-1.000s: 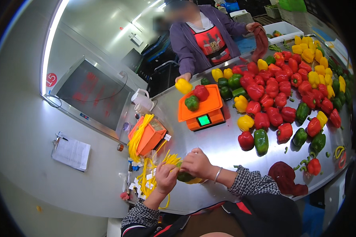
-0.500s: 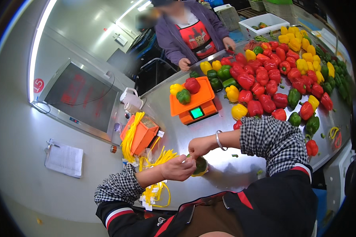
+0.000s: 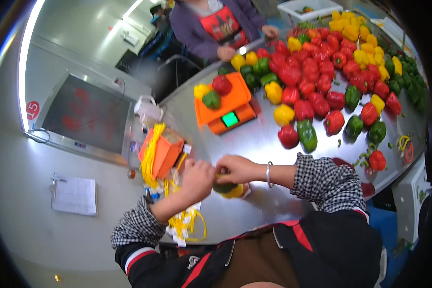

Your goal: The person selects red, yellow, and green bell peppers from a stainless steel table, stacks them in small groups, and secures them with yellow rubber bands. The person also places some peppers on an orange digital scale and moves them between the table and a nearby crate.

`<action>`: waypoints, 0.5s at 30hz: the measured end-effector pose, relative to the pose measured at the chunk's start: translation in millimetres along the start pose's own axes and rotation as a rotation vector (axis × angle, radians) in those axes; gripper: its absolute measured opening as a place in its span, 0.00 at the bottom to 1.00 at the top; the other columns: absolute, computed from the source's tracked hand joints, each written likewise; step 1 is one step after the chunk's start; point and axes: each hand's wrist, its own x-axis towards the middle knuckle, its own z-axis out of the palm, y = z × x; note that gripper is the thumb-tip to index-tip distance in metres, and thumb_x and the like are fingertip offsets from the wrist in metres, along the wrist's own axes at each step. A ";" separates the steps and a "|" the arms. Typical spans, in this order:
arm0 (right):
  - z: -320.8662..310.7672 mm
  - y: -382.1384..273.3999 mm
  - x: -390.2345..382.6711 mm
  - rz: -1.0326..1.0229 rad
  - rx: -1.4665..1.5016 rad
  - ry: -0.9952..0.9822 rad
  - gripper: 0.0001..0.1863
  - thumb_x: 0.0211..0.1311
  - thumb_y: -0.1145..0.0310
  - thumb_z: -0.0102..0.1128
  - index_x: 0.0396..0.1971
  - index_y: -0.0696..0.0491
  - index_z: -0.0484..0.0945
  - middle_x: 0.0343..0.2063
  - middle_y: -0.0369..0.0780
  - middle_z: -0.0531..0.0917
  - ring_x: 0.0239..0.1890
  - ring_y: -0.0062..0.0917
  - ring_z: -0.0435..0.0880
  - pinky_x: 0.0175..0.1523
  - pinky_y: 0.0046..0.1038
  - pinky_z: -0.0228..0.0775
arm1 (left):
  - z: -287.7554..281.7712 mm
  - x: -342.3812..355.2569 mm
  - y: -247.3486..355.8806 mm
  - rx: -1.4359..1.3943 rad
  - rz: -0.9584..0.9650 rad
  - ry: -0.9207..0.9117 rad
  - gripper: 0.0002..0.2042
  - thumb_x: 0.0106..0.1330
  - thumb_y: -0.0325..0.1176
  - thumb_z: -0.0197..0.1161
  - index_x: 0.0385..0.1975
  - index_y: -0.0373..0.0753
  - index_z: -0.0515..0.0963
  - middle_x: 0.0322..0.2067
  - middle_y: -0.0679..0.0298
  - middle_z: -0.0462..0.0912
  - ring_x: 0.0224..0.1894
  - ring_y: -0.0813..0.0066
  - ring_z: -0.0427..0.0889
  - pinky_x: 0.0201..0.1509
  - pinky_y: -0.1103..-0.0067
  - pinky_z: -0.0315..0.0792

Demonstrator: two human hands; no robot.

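Low in front of me, a bundle of a green pepper and a yellow one (image 3: 231,191) stands on the metal table, seemingly in a thin clear or net wrap. My right hand (image 3: 236,169), with a silver bangle at the wrist, is closed at the top of this bundle. Beside it on the left, my left hand (image 3: 198,180) is raised with its fingers curled together. What lies between its fingers is too small and blurred to make out. Left of my hands are yellow mesh strips (image 3: 152,156) draped over an orange bin (image 3: 166,154), and more yellow strips with white tags (image 3: 183,224).
An orange scale (image 3: 228,108) with a lit green display carries a yellow, a red and a green pepper. Piled red peppers (image 3: 309,72), yellow peppers (image 3: 353,29) and green ones cover the right side. Across the table stands a person (image 3: 221,26). Scissors (image 3: 406,149) lie far right.
My left hand has lifted up and left, its fingers now curled. The right hand has come down onto the bundle's top. The whole view has shifted, showing more peppers near my right sleeve.
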 end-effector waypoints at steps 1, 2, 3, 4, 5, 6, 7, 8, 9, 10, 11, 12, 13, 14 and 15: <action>15.6 2.7 2.9 0.053 0.069 0.094 0.17 0.50 0.57 0.72 0.31 0.55 0.81 0.25 0.42 0.79 0.31 0.33 0.79 0.39 0.33 0.72 | -3.1 -3.1 1.0 -0.063 -0.078 -0.077 0.06 0.56 0.35 0.60 0.28 0.40 0.76 0.26 0.62 0.75 0.34 0.62 0.75 0.40 0.63 0.60; 28.6 15.5 6.0 0.040 0.080 0.185 0.16 0.48 0.59 0.73 0.30 0.54 0.80 0.26 0.39 0.79 0.30 0.29 0.78 0.38 0.30 0.71 | 1.4 -4.8 -0.4 -0.061 -0.121 -0.135 0.07 0.59 0.36 0.60 0.28 0.40 0.76 0.27 0.61 0.76 0.35 0.62 0.76 0.39 0.63 0.60; 32.6 19.5 3.9 0.072 0.206 0.244 0.15 0.46 0.61 0.74 0.28 0.53 0.79 0.25 0.37 0.78 0.29 0.24 0.76 0.37 0.27 0.71 | 2.2 -4.6 -3.5 -0.155 -0.194 -0.219 0.06 0.60 0.35 0.59 0.29 0.40 0.76 0.28 0.59 0.77 0.35 0.60 0.77 0.36 0.62 0.61; 37.8 21.1 5.1 0.067 0.271 0.252 0.14 0.46 0.65 0.75 0.27 0.54 0.77 0.24 0.36 0.76 0.28 0.21 0.74 0.36 0.24 0.70 | 2.7 -7.0 -6.7 -0.313 -0.331 -0.340 0.06 0.60 0.35 0.59 0.29 0.39 0.77 0.28 0.56 0.79 0.36 0.55 0.79 0.35 0.59 0.65; 44.4 19.0 7.7 0.020 0.287 0.266 0.16 0.44 0.64 0.75 0.25 0.55 0.76 0.23 0.39 0.77 0.27 0.27 0.77 0.34 0.28 0.70 | 6.3 -17.6 -13.5 -0.552 -0.454 -0.370 0.07 0.60 0.33 0.63 0.29 0.36 0.77 0.25 0.53 0.78 0.32 0.55 0.79 0.34 0.66 0.70; 46.5 13.9 8.3 0.057 0.277 0.232 0.16 0.45 0.64 0.75 0.25 0.55 0.75 0.23 0.39 0.77 0.27 0.28 0.77 0.34 0.28 0.69 | 13.3 -22.7 -20.7 -0.748 -0.545 -0.440 0.11 0.60 0.35 0.66 0.27 0.33 0.77 0.22 0.54 0.78 0.26 0.63 0.78 0.31 0.71 0.71; 47.6 7.5 9.0 0.054 0.285 0.213 0.16 0.45 0.64 0.75 0.25 0.55 0.74 0.24 0.40 0.77 0.28 0.29 0.77 0.34 0.29 0.69 | 6.9 -20.9 -22.2 -0.860 -0.684 -0.535 0.13 0.60 0.36 0.67 0.26 0.32 0.76 0.21 0.59 0.77 0.25 0.72 0.75 0.31 0.73 0.71; 45.7 0.7 11.5 0.040 0.284 0.199 0.17 0.45 0.64 0.75 0.25 0.55 0.74 0.24 0.40 0.77 0.28 0.30 0.77 0.34 0.29 0.69 | 6.7 -26.0 -24.9 -1.007 -0.807 -0.586 0.12 0.60 0.36 0.68 0.25 0.34 0.77 0.19 0.67 0.74 0.23 0.78 0.71 0.27 0.76 0.68; 41.6 0.2 11.9 0.030 0.226 0.191 0.17 0.45 0.64 0.74 0.26 0.55 0.74 0.25 0.40 0.77 0.29 0.31 0.77 0.34 0.30 0.69 | -3.3 -14.0 -27.2 -1.073 -0.947 -0.729 0.11 0.61 0.36 0.67 0.24 0.36 0.77 0.19 0.70 0.72 0.23 0.80 0.70 0.26 0.77 0.65; 37.3 -1.8 12.0 0.012 0.170 0.190 0.17 0.45 0.64 0.74 0.27 0.55 0.73 0.26 0.41 0.77 0.30 0.32 0.78 0.35 0.31 0.69 | -15.0 -2.4 -28.5 -1.130 -1.080 -0.874 0.10 0.63 0.36 0.66 0.24 0.39 0.77 0.19 0.72 0.70 0.23 0.82 0.68 0.24 0.79 0.63; 33.8 -9.0 11.4 0.015 0.118 0.157 0.16 0.46 0.65 0.72 0.27 0.55 0.73 0.27 0.41 0.78 0.33 0.35 0.78 0.37 0.33 0.70 | -16.0 -5.2 -27.2 -1.217 -1.161 -0.836 0.09 0.63 0.36 0.65 0.25 0.40 0.77 0.19 0.72 0.70 0.23 0.83 0.67 0.24 0.80 0.61; 33.9 -12.4 11.0 -0.015 0.060 0.166 0.15 0.46 0.66 0.72 0.27 0.54 0.74 0.27 0.40 0.78 0.34 0.35 0.78 0.38 0.33 0.70 | -17.2 -8.1 -25.3 -1.301 -1.238 -0.794 0.09 0.64 0.36 0.64 0.25 0.41 0.77 0.19 0.73 0.69 0.23 0.83 0.66 0.24 0.81 0.60; 34.7 -14.5 10.7 -0.044 0.006 0.185 0.14 0.47 0.66 0.71 0.27 0.54 0.74 0.28 0.40 0.78 0.35 0.36 0.78 0.39 0.34 0.70 | -18.5 -9.8 -24.6 -1.378 -1.308 -0.754 0.08 0.64 0.36 0.64 0.25 0.42 0.76 0.19 0.73 0.68 0.24 0.84 0.66 0.23 0.82 0.59; 34.7 -16.8 10.1 -0.073 -0.049 0.208 0.13 0.47 0.67 0.71 0.27 0.54 0.74 0.28 0.40 0.78 0.35 0.37 0.78 0.40 0.34 0.70 | -19.9 -11.2 -23.5 -1.400 -1.349 -0.744 0.08 0.65 0.36 0.63 0.25 0.42 0.76 0.20 0.73 0.69 0.24 0.84 0.66 0.24 0.82 0.60; 34.0 -19.8 8.8 -0.074 -0.085 0.197 0.12 0.48 0.67 0.69 0.29 0.52 0.75 0.29 0.39 0.78 0.37 0.38 0.78 0.41 0.35 0.70 | -21.6 -12.3 -22.5 -1.420 -1.389 -0.733 0.08 0.65 0.36 0.62 0.26 0.42 0.76 0.20 0.72 0.69 0.25 0.84 0.66 0.24 0.81 0.60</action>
